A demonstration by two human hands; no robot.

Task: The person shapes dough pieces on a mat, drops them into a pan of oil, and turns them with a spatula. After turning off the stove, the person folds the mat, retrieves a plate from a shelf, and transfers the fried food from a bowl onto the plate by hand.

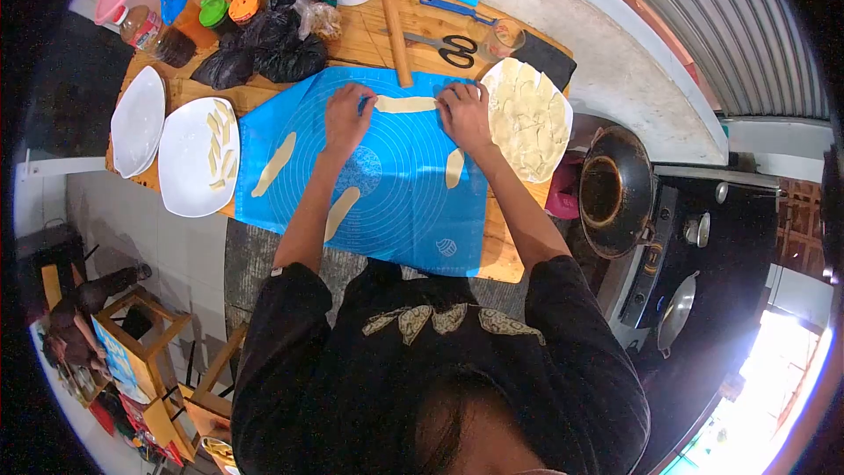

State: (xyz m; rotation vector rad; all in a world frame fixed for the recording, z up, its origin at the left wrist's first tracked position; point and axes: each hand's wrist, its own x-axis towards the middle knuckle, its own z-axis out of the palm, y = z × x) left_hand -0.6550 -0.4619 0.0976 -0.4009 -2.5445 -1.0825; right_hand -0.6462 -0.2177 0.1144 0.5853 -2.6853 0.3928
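A long flat strip of dough (406, 105) lies across the upper part of the blue silicone mat (413, 229). My left hand (348, 116) is closed at its left end, thumb and fingers pinching there. At the opposite end my right hand (463, 113) holds the strip with bent fingers. Three more pieces sit on the mat: one dough strip (274, 164) on the left, another strip (343, 213) beside my left forearm, and a shorter piece (454, 169) near my right forearm. A wooden rolling pin (396, 35) points toward the held strip.
Right of the mat, a plate holds flattened dough pieces (529, 119). Small dough pieces lie on a white plate (189, 185), beside more white dishes (139, 123). Scissors (440, 44), a glass (503, 40), black bags (277, 48) and jars stand behind. A wok (615, 193) is at right.
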